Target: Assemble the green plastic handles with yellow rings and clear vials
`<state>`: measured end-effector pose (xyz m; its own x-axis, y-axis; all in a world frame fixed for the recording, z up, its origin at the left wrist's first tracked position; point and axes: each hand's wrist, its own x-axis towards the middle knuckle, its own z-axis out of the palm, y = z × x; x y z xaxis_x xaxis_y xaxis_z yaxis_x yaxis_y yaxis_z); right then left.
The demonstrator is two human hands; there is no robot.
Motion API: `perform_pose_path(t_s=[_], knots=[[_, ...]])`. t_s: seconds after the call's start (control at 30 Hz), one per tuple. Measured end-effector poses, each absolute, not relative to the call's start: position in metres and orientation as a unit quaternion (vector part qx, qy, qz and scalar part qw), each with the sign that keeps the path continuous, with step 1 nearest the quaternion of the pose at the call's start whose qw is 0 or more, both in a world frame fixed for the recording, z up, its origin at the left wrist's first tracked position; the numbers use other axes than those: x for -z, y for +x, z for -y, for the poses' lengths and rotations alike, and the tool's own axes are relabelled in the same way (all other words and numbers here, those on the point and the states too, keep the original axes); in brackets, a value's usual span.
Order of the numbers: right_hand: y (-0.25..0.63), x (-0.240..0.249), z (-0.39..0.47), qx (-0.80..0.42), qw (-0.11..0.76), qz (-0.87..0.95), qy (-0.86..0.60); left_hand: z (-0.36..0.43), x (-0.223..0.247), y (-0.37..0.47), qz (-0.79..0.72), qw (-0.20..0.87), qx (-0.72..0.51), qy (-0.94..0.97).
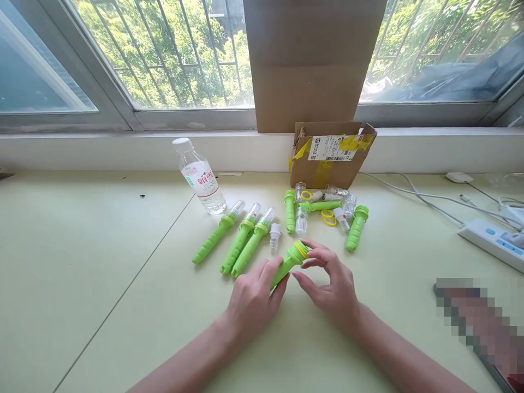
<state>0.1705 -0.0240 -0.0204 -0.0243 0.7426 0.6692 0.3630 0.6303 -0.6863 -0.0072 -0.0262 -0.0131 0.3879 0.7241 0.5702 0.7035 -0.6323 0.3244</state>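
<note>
My left hand [256, 289] is wrapped round a green plastic flashlight-shaped handle [285, 266], which tilts up to the right. A yellow ring [301, 249] sits around its threaded head. At that head, the fingertips of my right hand [333, 281] touch the ring; its thumb is apart below, and the hand is open. Just beyond lies a small white-and-clear plastic piece [275, 237]. To the left, three green handles with clear caps [254, 240] lie side by side.
Loose green handles [357, 228], yellow rings [328, 217] and clear caps [302, 219] lie before a cardboard box [329, 158]. A water bottle [200, 177] stands at left. On the right are cables, a power strip [493, 243] and a blurred-out flat object [478, 333].
</note>
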Motion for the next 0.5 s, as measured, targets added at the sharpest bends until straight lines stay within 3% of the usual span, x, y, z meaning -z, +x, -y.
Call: perform_pose_path(t_s=[0.3, 0.5], knots=[[0.1665, 0.022, 0.0232, -0.191, 0.584, 0.665, -0.424, 0.035, 0.0138, -0.0026, -0.468, 0.158, -0.365, 0.789], [0.1663, 0.0211, 0.0228, -0.189, 0.591, 0.658, -0.427, 0.0352, 0.0135, -0.0023, -0.474, 0.174, -0.372, 0.779]])
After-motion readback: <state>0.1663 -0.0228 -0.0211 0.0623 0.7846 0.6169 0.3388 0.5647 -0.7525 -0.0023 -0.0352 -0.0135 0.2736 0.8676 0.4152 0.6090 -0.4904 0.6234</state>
